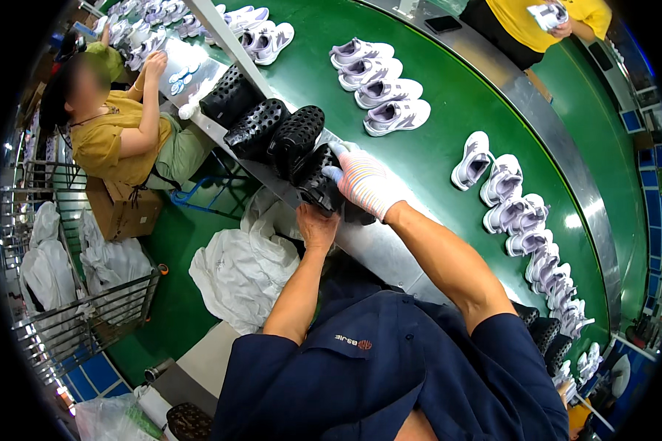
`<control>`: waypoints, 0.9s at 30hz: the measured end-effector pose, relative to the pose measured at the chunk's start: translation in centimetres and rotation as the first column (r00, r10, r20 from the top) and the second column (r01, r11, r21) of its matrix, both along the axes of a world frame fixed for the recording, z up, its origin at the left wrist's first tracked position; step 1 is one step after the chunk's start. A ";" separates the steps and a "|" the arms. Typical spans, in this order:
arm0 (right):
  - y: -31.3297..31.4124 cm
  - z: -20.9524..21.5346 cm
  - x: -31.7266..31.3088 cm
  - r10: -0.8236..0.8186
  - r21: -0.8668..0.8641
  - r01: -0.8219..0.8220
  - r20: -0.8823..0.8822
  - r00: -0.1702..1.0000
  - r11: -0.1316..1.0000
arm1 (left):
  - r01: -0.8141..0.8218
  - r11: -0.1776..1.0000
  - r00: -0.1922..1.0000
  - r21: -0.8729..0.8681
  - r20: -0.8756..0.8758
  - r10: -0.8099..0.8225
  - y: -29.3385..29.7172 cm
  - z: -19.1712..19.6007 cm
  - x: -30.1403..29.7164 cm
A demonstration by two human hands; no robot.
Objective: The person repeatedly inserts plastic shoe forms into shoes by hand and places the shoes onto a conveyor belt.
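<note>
Both hands are at one black shoe (320,180) with a hole-dotted surface, at the edge of the metal bench (401,257). My left hand (318,226), bare, is closed around its near end, the fingertips partly hidden beneath it. My right hand (364,181), in a striped knit glove, grips it from the right side, with the thumb and fingers around its upper part. Just beyond stand more black dotted shoes, one close by (296,138), another behind it (256,126) and a third farther left (230,95). Something dark under my right hand is mostly hidden.
A green conveyor belt (449,81) carries white-and-lilac sneakers (397,116) in rows. A slanted metal post (232,48) rises at the bench. A co-worker (118,136) sits at the left; another person (537,26) stands across the belt. White cloth (243,272) and a wire cart (118,309) are at the left.
</note>
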State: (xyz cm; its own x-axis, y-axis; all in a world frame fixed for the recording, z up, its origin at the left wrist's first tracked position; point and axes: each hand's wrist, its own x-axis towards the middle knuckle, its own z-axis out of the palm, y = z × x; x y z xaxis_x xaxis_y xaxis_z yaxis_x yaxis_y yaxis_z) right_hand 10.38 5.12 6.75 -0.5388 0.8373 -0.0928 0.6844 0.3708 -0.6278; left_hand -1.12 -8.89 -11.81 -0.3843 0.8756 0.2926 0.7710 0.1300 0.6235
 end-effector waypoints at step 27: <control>-0.4 -2.1 9.8 -0.276 -0.164 0.250 -0.162 0.947 0.954 | -0.079 0.983 0.971 -0.165 0.211 0.113 -0.6 5.7 2.6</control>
State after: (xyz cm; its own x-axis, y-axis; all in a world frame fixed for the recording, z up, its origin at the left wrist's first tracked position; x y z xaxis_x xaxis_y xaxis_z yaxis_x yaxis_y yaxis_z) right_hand 20.22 4.71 4.60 -0.3200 0.9370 -0.1403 0.6154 0.0930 -0.7827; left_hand 1.45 -9.50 -6.14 -0.5083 0.8593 0.0560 0.5971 0.3049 0.7420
